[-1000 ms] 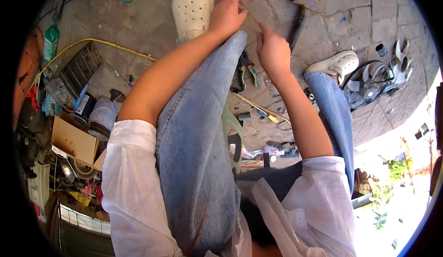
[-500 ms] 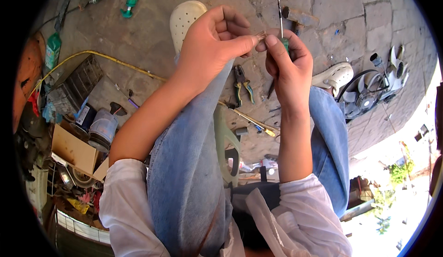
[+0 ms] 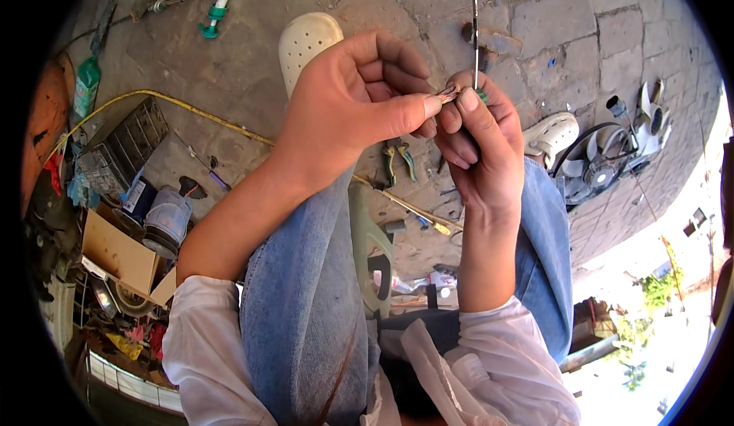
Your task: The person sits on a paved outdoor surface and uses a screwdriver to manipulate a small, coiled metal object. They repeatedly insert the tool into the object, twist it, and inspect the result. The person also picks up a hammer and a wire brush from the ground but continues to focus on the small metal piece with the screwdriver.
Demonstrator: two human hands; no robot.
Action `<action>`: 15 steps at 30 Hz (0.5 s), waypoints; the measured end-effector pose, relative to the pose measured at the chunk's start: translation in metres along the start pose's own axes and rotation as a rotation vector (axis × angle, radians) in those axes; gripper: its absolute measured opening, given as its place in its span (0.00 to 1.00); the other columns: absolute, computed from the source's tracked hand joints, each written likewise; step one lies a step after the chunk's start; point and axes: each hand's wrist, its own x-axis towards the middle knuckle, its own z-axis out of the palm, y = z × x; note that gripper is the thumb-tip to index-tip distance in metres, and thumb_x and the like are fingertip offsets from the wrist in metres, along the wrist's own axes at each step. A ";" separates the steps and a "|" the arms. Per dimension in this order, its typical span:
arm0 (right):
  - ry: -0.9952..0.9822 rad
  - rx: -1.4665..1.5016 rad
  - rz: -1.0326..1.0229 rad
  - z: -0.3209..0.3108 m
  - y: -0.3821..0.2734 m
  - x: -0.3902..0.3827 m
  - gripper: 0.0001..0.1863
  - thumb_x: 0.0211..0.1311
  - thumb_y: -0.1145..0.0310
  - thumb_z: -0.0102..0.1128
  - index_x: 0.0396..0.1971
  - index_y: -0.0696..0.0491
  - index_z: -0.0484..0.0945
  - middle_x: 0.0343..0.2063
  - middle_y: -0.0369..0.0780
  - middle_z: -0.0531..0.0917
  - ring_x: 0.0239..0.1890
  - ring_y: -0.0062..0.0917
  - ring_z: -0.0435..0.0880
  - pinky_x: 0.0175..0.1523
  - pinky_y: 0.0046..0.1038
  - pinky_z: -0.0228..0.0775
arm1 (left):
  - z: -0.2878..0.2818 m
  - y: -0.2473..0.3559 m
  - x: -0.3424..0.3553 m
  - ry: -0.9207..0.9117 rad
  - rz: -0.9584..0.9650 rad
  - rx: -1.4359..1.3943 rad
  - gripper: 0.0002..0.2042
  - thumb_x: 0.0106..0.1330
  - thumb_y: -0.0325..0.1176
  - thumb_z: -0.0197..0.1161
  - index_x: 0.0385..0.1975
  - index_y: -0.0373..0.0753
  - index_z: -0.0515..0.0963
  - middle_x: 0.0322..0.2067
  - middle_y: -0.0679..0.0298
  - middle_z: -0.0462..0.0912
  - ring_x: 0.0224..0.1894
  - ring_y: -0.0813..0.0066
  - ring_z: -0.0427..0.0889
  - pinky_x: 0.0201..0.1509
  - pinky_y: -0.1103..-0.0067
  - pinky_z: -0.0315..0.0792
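Note:
In front of my knees my two hands meet at their fingertips. My left hand [image 3: 348, 112] is closed in a pinch of thumb and forefinger on one end of a small coppery, stranded piece [image 3: 448, 95]. At the other end of that piece are the thumb and fingertips of my right hand [image 3: 489, 139]. A screwdriver [image 3: 475, 36] with a green handle is also gripped in my right hand, its thin shaft pointing away from me. My fingers hide most of its handle. Pliers [image 3: 397, 158] with yellow-and-blue grips lie on the ground just below my hands, partly covered.
A hammer [image 3: 497, 42] lies on the paving beyond my right hand. To the right is a dark fan [image 3: 600, 170]. A screwdriver with a yellow handle [image 3: 440, 229] lies by the green chair [image 3: 375, 250]. On the left are a yellow cable [image 3: 191, 107], a crate [image 3: 122, 151] and a cardboard box [image 3: 118, 250].
Both hands have come slightly nearer to me, the screwdriver with them. The coppery piece shows more clearly between the fingertips, and the pliers are more covered.

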 end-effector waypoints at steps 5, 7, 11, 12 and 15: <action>-0.008 0.099 0.056 0.002 0.002 0.000 0.09 0.67 0.70 0.52 0.39 0.60 0.74 0.25 0.39 0.81 0.13 0.07 0.58 0.17 0.11 0.50 | -0.001 -0.002 -0.002 0.056 0.124 0.041 0.14 0.55 0.20 0.64 0.41 0.33 0.70 0.34 0.62 0.77 0.33 0.78 0.80 0.38 0.80 0.77; 0.093 -0.029 -0.009 0.012 0.000 -0.001 0.09 0.66 0.70 0.52 0.39 0.60 0.74 0.26 0.41 0.82 0.15 0.07 0.63 0.18 0.11 0.50 | -0.002 -0.004 -0.002 0.063 0.230 0.169 0.14 0.55 0.19 0.63 0.41 0.32 0.70 0.34 0.62 0.77 0.34 0.78 0.80 0.39 0.80 0.77; 0.229 -0.368 -0.134 0.023 -0.008 -0.006 0.07 0.63 0.75 0.53 0.39 0.61 0.75 0.29 0.43 0.83 0.22 0.11 0.76 0.23 0.11 0.61 | -0.001 -0.003 -0.003 0.065 0.283 0.233 0.14 0.55 0.17 0.63 0.41 0.32 0.69 0.34 0.61 0.77 0.36 0.78 0.80 0.43 0.81 0.77; 0.221 -0.377 -0.155 0.025 -0.008 -0.006 0.07 0.62 0.77 0.54 0.38 0.61 0.75 0.29 0.42 0.83 0.25 0.12 0.77 0.26 0.11 0.64 | 0.000 -0.003 -0.002 0.064 0.290 0.240 0.14 0.55 0.17 0.63 0.41 0.32 0.69 0.34 0.61 0.77 0.36 0.78 0.80 0.43 0.81 0.77; 0.212 -0.393 -0.178 0.027 -0.009 -0.005 0.06 0.59 0.80 0.56 0.37 0.62 0.75 0.28 0.40 0.83 0.31 0.16 0.81 0.34 0.14 0.71 | 0.001 -0.001 -0.003 0.066 0.315 0.270 0.14 0.55 0.17 0.63 0.40 0.32 0.69 0.33 0.61 0.78 0.37 0.77 0.80 0.43 0.81 0.77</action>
